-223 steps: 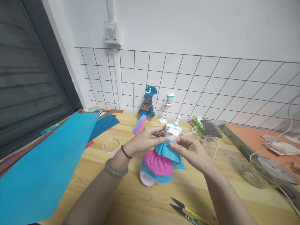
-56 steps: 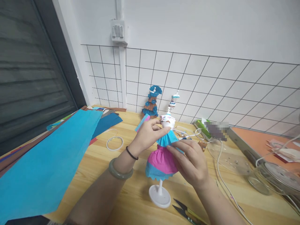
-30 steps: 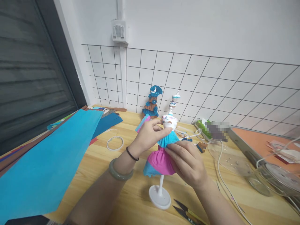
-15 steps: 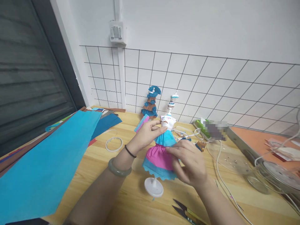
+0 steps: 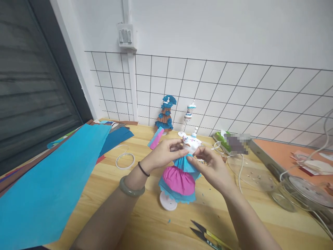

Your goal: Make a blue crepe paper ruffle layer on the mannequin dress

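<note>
Between my hands stands a small white dress form (image 5: 191, 143) in a ruffled crepe-paper skirt (image 5: 179, 180), pink and blue, with its round white base (image 5: 168, 201) showing below. At the waist, a pleated light-blue paper layer (image 5: 185, 163) overlaps the pink. My left hand (image 5: 169, 152) pinches the waist from the left, thumb across the front. From the right, my right hand (image 5: 210, 165) grips the same waist, its thumb on the blue layer. Some fingers are hidden behind the form.
Scissors (image 5: 205, 235) lie near the front edge. Blue crepe paper (image 5: 52, 187) spreads on the left beside a tape roll (image 5: 125, 161). Behind stand a blue-and-brown dressed form (image 5: 165, 113) and a smaller stand (image 5: 187, 114). Cables and a clear round container (image 5: 283, 201) are on the right.
My right hand has moved from the skirt's right side up to the waist. The dress form has tilted slightly, and its base has turned. My left hand still holds the waist.
</note>
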The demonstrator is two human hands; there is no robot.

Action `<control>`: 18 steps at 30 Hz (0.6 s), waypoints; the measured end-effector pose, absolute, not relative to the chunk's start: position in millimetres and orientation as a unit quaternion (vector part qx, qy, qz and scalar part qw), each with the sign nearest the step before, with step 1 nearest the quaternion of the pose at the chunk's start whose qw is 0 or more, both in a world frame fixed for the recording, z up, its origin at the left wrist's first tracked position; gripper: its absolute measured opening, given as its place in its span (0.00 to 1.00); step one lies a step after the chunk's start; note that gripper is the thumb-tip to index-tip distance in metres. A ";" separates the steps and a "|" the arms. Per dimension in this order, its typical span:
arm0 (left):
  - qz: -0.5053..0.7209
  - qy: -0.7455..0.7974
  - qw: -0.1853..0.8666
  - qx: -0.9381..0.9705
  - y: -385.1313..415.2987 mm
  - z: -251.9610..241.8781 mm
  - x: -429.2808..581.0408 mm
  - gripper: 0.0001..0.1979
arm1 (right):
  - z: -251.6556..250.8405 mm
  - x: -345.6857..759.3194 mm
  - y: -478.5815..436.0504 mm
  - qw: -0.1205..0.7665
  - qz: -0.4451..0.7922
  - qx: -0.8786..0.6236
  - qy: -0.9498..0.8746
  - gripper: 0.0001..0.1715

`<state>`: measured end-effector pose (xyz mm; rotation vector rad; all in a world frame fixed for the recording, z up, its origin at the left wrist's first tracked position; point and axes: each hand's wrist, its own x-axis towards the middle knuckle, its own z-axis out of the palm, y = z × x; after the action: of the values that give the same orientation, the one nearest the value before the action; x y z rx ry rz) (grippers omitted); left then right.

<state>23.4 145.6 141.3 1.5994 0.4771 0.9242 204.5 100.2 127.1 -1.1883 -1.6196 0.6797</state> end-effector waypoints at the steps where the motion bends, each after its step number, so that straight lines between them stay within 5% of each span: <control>1: 0.388 0.203 0.578 0.688 145.8 140.2 23.3 0.21 | 126.3 204.6 100.6 0.488 0.284 -0.491 -0.663 0.17; 18: 0.359 0.246 0.581 0.688 145.9 141.2 18.9 0.30 | 136.5 213.5 102.1 0.384 0.393 -0.475 -0.687 0.25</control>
<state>18.9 145.9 141.2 1.6077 0.5753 0.8387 213.5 102.1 136.5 -1.2095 -1.7518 1.0028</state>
